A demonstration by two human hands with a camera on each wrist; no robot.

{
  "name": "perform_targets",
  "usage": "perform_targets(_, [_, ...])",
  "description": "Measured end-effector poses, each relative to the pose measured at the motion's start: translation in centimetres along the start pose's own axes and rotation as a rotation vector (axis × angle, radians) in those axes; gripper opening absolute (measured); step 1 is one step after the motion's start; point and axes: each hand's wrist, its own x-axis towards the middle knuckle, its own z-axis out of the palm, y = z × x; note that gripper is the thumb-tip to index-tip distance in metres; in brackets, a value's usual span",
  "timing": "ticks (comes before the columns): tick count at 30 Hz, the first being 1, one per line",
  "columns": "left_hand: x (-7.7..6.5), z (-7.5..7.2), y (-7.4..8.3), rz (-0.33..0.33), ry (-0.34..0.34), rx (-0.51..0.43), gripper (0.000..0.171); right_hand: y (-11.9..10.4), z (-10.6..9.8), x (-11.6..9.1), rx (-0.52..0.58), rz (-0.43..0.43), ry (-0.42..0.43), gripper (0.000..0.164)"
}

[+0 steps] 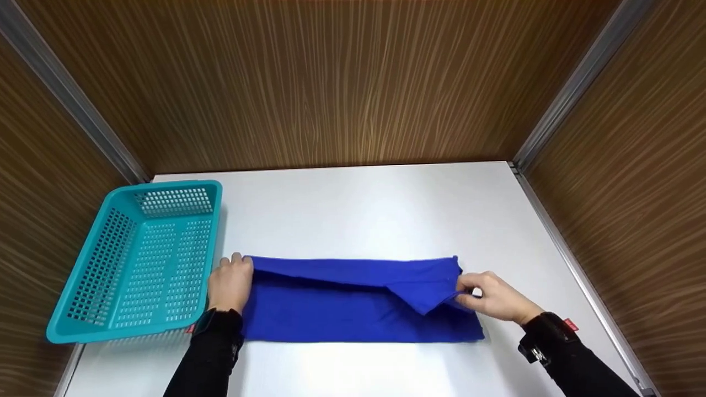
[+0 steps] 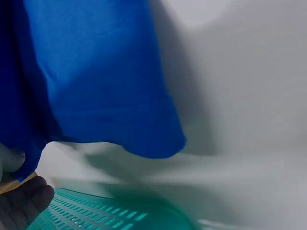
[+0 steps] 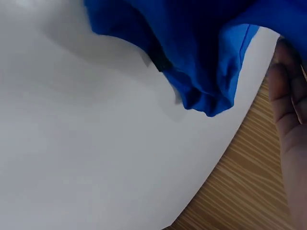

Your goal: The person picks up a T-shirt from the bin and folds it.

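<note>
A blue cloth (image 1: 342,314), folded into a long strip, lies across the white table; whether it is a garment I cannot tell. Its upper layer is partly lifted, and a flap (image 1: 422,292) hangs down towards the right end. My left hand (image 1: 230,281) pinches the far left corner; in the left wrist view the cloth (image 2: 105,76) runs between thumb and fingers (image 2: 29,201). At the right end, my right hand (image 1: 496,295) pinches the layer's edge between thumb and fingers. Bunched cloth (image 3: 206,76) hangs beside the right hand's fingers (image 3: 288,96) in the right wrist view.
A teal plastic basket (image 1: 217,242) with perforated sides stands left of the cloth, close to my left hand. The white table (image 1: 353,220) is bordered by wood-grain panels (image 1: 331,82) at the back and both sides, with metal strips (image 1: 579,275) along their joins.
</note>
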Motion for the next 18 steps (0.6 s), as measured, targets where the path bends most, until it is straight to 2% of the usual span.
perform_targets(2, [-0.1, 0.1, 0.1, 0.010, -0.034, 0.021, 0.020, 0.1, 0.8, -0.3, -0.068, -0.003, -0.052, 0.024])
perform_targets(4, [-0.3, 0.0, 0.3, 0.007, -0.095, 0.037, 0.020, 0.3, 1.8, -0.6, -0.183, -0.012, -0.098, 0.024])
perform_targets(8, [-0.3, -0.2, 0.7, 0.015, -0.214, 0.061, 0.017, 0.7, 4.0, -1.3, -0.448, -0.082, -0.097, 0.025])
perform_targets(9, [-0.3, -0.1, 0.8, 0.031, -0.233, 0.065, 0.014, 0.8, 4.6, -1.4, -0.509, -0.106, -0.081, 0.030])
perform_targets(11, [-0.3, 0.2, 1.0, 0.084, -0.251, 0.057, 0.011, 0.9, 5.8, -1.4, -0.598, -0.150, -0.054, 0.049])
perform_targets(13, [-0.3, 0.6, 1.3, 0.153, -0.258, 0.023, 0.014, 0.9, 7.1, -1.2, -0.670, -0.198, -0.033, 0.060])
perform_targets(15, [-0.5, 1.1, 1.7, 0.224, -0.273, -0.031, 0.019, 0.7, 8.4, -0.8, -0.734, -0.255, -0.009, 0.053])
perform_targets(18, [-0.8, 1.5, 2.4, 0.280, -0.319, -0.125, 0.027, 0.4, 10.0, 0.0, -0.778, -0.334, 0.046, 0.025])
